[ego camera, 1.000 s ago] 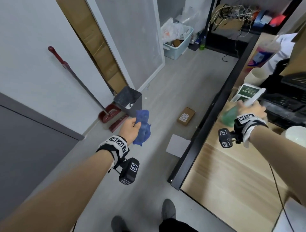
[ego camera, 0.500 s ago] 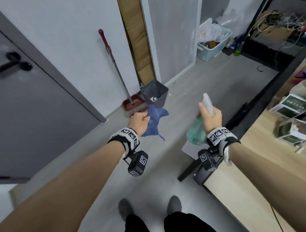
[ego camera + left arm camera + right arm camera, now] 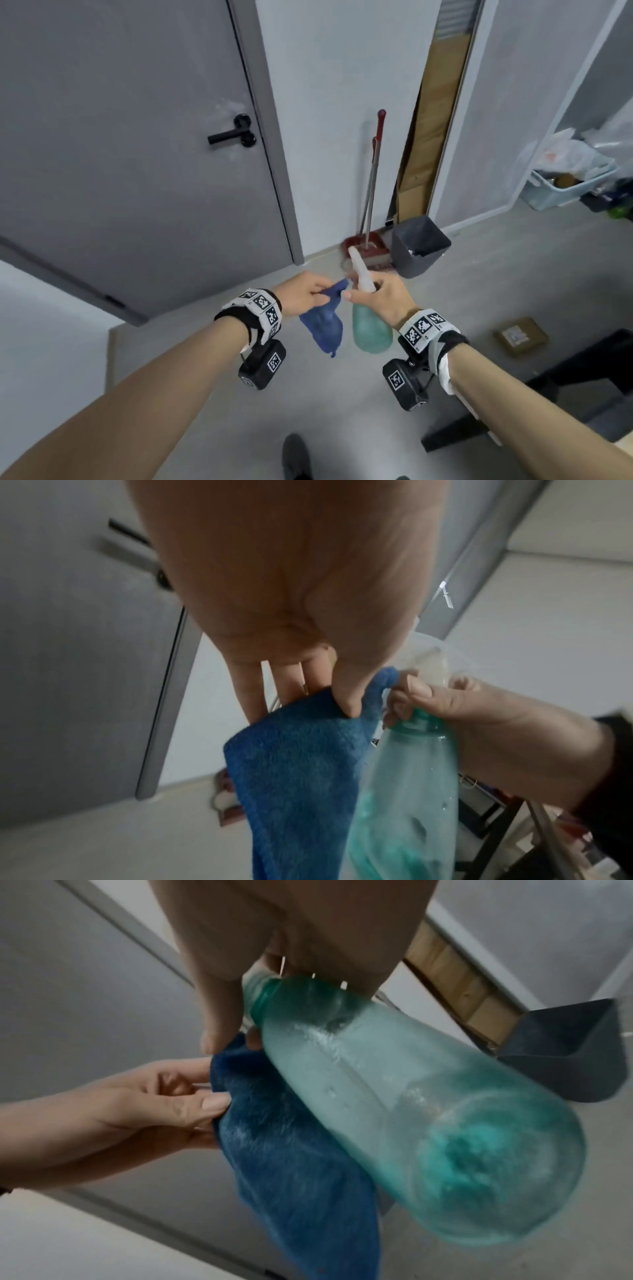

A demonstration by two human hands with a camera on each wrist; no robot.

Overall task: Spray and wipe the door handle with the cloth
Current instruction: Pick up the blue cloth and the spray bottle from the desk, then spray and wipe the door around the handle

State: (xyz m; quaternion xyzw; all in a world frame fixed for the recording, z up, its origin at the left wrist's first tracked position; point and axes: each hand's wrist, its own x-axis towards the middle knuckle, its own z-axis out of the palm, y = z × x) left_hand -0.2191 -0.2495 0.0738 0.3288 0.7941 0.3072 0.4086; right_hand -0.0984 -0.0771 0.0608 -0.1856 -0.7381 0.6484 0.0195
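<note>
Blue cloth (image 3: 324, 323) pinched at top edge betw. left hand (image 3: 301, 297) thumb + fingers (image 3: 251, 693), rest hanging below. Green spray bottle (image 3: 371, 329) just right of cloth, touching; right hand (image 3: 383, 298) fingers curled round neck. Black door handle (image 3: 227, 136) on grey door (image 3: 137, 164), well beyond fingers, up-left.

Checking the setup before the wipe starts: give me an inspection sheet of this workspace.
Surface: grey floor; nothing on it under the hands.
Job's things: black door handle on a shut grey door; blue cloth; green spray bottle.
Clutter: broom and dustpan, grey bin, small cardboard box.
Grippers: left hand pinches the cloth; right hand grips the bottle neck.
Cables: nothing seen.
Surroundings: white wall.
</note>
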